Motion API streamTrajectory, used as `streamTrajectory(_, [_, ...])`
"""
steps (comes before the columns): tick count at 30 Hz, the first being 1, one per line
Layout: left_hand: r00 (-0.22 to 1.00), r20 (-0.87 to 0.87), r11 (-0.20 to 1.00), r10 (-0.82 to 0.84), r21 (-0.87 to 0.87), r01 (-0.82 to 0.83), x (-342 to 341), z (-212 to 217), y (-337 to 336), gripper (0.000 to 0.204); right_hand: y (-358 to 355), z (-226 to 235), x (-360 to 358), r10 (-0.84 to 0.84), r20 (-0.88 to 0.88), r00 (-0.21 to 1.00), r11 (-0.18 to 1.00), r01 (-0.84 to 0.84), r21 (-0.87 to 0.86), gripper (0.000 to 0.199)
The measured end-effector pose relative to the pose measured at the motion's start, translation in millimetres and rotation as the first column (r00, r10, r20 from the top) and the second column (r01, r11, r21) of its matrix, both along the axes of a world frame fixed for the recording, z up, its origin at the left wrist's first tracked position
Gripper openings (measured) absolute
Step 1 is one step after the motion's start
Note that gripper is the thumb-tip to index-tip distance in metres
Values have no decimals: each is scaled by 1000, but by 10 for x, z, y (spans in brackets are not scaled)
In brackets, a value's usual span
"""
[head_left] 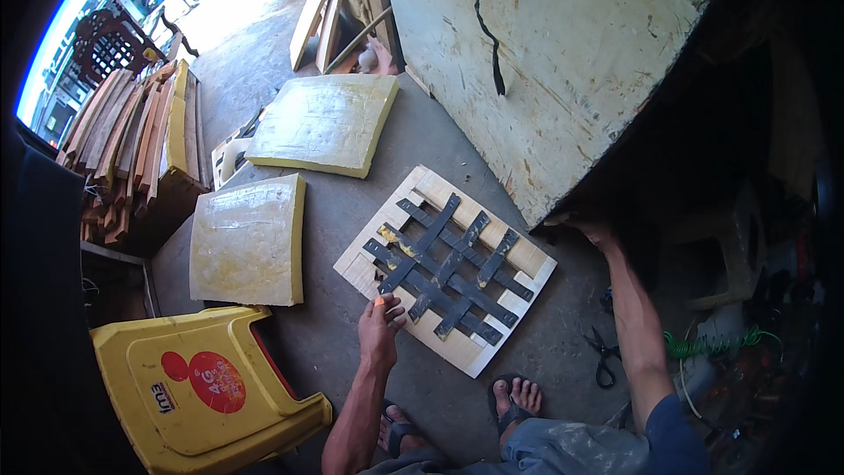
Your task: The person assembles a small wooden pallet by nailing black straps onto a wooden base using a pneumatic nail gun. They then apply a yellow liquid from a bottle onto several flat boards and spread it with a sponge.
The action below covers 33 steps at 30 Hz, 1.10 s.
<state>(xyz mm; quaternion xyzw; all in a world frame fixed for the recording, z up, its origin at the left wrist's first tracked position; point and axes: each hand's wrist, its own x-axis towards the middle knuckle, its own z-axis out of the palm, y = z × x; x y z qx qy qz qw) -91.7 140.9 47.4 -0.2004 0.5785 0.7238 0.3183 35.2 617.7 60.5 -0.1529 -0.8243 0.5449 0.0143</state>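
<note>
A square pale wooden seat frame (536, 271) lies in front of my feet, crossed by woven black straps (453, 266) that bear yellowish smears. At its lower left edge is my left hand (380, 325), fingers curled in a pinch by a strap end; what they hold, if anything, is too small to make out. My right hand (593, 230) reaches into shadow beside the near corner of a worn whitish table (545, 79). Its fingers are mostly dark there. Two foam pads, one farther (325, 119) and one nearer (244, 242), rest left of the frame.
A yellow plastic stool (207, 378) lies at the lower left. Stacked wood strips (132, 127) stand behind it, with more boards (321, 18) at the back. Black-handled scissors (604, 359) and a coiled green cord (716, 343) are at right. A black cord (488, 26) crosses the table.
</note>
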Motion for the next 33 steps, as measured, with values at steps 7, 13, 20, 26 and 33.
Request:
streamTrajectory(7, [943, -103, 947, -315, 23, 319, 417, -69, 304, 27, -99, -198, 497, -449, -84, 889, 848, 454, 273, 32])
streamTrajectory(13, [668, -397, 733, -630, -19, 680, 460, 265, 688, 48, -798, 207, 1162, -476, -55, 878, 795, 403, -453, 24])
streamTrajectory(20, [616, -295, 580, -730, 209, 787, 710, 545, 398, 109, -2239, 433, 796, 61, 130, 990, 459, 88, -884, 34])
streamTrajectory(26, [782, 22, 771, -623, -157, 618, 903, 759, -495, 83, -2203, 320, 233, -76, 209, 975, 620, 211, -756, 24])
streamTrajectory(33, [706, 67, 566, -705, -548, 616, 1183, 1114, -848, 70, -2746, 305, -225, 434, 209, 876, 840, -310, -446, 34])
